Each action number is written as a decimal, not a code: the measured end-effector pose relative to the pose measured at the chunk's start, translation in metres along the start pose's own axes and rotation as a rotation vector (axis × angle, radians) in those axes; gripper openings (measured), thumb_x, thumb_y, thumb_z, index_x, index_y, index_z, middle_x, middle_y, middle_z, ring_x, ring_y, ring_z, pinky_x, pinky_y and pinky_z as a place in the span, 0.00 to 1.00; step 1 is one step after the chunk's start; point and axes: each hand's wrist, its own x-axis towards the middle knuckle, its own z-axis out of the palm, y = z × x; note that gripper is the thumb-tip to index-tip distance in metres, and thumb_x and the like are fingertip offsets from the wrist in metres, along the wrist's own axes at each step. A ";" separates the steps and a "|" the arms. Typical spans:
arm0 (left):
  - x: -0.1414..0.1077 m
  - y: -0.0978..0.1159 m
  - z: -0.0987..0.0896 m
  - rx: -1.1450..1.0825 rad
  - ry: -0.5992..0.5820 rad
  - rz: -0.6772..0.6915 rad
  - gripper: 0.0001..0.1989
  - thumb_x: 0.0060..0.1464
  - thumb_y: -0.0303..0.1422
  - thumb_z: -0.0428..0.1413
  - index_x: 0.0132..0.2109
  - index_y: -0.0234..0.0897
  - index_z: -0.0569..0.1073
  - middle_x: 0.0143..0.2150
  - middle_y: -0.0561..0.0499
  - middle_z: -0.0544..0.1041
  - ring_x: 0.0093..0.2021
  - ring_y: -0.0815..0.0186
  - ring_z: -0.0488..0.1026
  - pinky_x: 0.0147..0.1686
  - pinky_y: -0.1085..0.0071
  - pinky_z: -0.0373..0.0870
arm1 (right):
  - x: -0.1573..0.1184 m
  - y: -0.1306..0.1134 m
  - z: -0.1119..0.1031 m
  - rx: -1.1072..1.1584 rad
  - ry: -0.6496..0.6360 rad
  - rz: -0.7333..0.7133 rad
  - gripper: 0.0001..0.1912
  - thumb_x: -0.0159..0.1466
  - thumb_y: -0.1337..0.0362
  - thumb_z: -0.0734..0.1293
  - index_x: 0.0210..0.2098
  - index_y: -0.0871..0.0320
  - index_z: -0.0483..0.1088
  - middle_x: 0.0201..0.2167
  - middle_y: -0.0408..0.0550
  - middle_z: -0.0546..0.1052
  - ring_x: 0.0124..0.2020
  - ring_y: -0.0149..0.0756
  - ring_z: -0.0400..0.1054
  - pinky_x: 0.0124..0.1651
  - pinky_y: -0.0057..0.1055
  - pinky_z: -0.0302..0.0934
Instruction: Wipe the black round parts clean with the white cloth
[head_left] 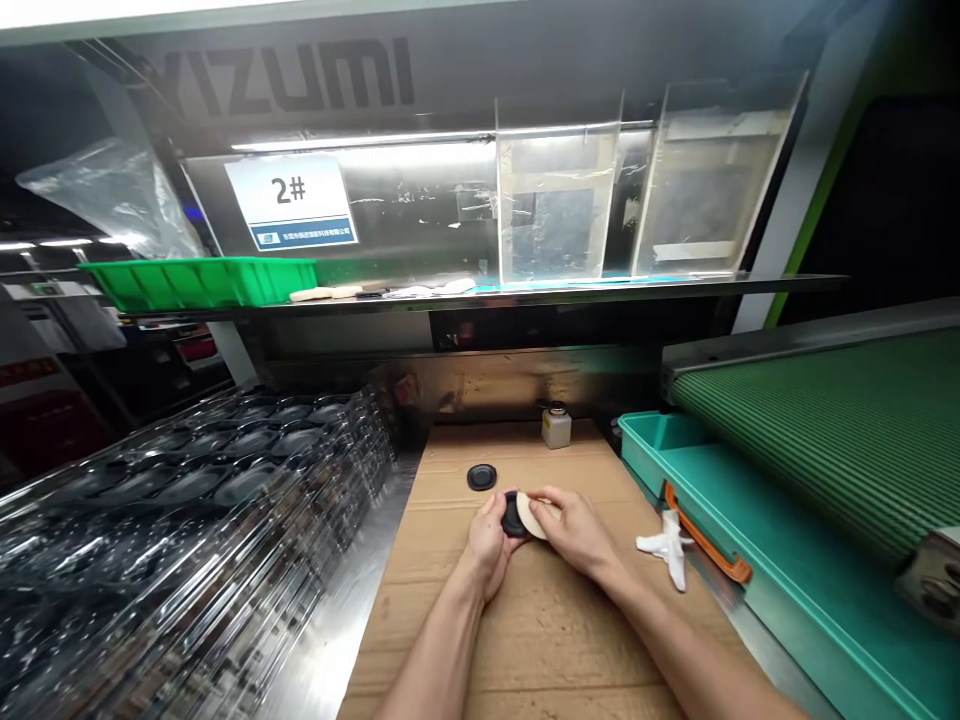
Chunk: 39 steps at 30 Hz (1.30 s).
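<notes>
My left hand [489, 545] is closed on the edge of a round black plastic part [513, 515], held above the cardboard sheet [555, 640]. In my right hand [576, 530] is a pale cream round pad [531, 517], its fingers curled round it. The pad lies against the right side of the black part and covers some of it. A second round black part [481, 477] rests on the cardboard just beyond my left hand. Farther back stands a small whitish bottle with a dark cap [556, 427].
Stacked clear trays with dark parts [247, 470] fill the left. On the right are a crumpled white cloth [666, 548], a teal bin [795, 560] with an orange handle [705, 540], and a green conveyor belt [840, 420]. A shelf [540, 297] holding a green tray [202, 283] crosses above.
</notes>
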 end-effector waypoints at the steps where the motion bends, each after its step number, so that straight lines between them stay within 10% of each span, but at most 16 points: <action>1: 0.001 0.000 0.000 0.001 0.009 0.007 0.13 0.60 0.34 0.52 0.48 0.30 0.68 0.44 0.41 0.74 0.41 0.62 0.73 0.44 0.62 0.71 | -0.001 -0.001 0.002 0.002 0.005 -0.031 0.17 0.64 0.57 0.60 0.47 0.56 0.74 0.42 0.46 0.76 0.43 0.37 0.70 0.47 0.30 0.60; 5: 0.001 -0.001 0.000 0.000 0.003 0.009 0.11 0.60 0.33 0.52 0.46 0.29 0.69 0.44 0.41 0.74 0.41 0.63 0.73 0.44 0.64 0.71 | 0.000 0.000 0.002 -0.008 -0.156 -0.070 0.16 0.64 0.57 0.61 0.44 0.56 0.76 0.39 0.46 0.77 0.40 0.36 0.71 0.44 0.29 0.61; 17: -0.001 0.000 0.006 -0.011 0.025 -0.031 0.11 0.62 0.32 0.48 0.46 0.27 0.67 0.41 0.40 0.75 0.37 0.63 0.73 0.40 0.61 0.72 | -0.003 0.000 0.019 -0.551 0.143 0.180 0.22 0.68 0.51 0.52 0.58 0.42 0.65 0.37 0.50 0.77 0.39 0.47 0.73 0.40 0.39 0.62; 39: 0.007 -0.009 0.002 -0.044 0.067 0.035 0.08 0.61 0.31 0.50 0.41 0.28 0.68 0.38 0.42 0.75 0.35 0.67 0.73 0.43 0.65 0.71 | -0.006 -0.008 0.030 -0.599 0.087 0.024 0.22 0.69 0.54 0.52 0.60 0.45 0.62 0.38 0.48 0.77 0.36 0.41 0.73 0.37 0.31 0.60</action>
